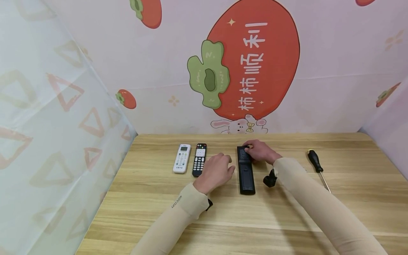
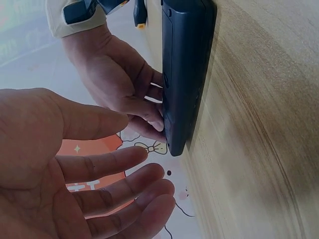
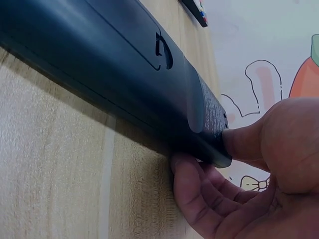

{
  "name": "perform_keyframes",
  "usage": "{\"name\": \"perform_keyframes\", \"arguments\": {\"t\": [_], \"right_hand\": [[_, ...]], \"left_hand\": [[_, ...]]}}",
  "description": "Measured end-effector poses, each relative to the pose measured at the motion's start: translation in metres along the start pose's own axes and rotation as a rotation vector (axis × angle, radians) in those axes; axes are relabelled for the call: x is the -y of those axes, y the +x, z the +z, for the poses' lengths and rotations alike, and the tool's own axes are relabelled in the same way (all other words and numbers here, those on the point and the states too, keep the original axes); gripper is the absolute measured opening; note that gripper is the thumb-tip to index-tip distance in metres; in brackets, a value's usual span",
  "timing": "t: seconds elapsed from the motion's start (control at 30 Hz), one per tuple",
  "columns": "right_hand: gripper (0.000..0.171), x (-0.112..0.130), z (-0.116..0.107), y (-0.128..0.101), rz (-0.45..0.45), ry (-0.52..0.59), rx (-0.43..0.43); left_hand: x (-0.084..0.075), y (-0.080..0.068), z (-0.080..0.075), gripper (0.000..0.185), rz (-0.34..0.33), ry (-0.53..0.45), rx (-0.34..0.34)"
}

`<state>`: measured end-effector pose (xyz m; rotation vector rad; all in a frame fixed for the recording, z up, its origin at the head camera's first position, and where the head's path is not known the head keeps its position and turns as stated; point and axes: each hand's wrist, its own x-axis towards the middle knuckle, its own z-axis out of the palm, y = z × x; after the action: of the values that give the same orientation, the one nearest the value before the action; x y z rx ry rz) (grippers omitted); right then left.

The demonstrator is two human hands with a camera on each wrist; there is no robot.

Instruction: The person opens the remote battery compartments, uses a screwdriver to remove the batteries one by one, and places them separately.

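A black remote control lies back side up at the middle of the table, its battery cover showing. My right hand pinches its far end; in the right wrist view the thumb is on the remote's back and the fingers curl at its lower edge. To the left of it hovers my left hand, its fingers relaxed and slightly bent, holding nothing. The left wrist view shows that hand's palm and spread fingers apart from the remote. It partly covers a black remote with white buttons in the head view.
Further left is a white remote control with a small display. A screwdriver with a black and yellow handle lies right of my right hand. Behind the wooden table stands a backdrop printed with persimmons.
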<state>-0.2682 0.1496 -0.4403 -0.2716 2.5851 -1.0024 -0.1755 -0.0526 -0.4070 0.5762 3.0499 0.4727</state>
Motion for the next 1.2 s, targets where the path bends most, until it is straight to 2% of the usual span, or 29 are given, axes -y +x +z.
{"name": "perform_keyframes", "arguments": {"t": [0.43,0.73,1.2], "right_hand": [[0.035,0.001,0.002,-0.001,-0.013,-0.106,-0.034],[0.037,-0.002,0.002,-0.002,-0.047,-0.128,-0.06],[0.042,-0.001,-0.004,-0.023,-0.116,-0.153,-0.107]], "left_hand": [[-0.002,0.0,-0.001,0.027,0.002,-0.006,0.005],[-0.001,0.001,0.0,0.027,-0.003,-0.007,0.009],[0.002,0.001,0.002,0.036,0.012,-0.009,0.083]]}}
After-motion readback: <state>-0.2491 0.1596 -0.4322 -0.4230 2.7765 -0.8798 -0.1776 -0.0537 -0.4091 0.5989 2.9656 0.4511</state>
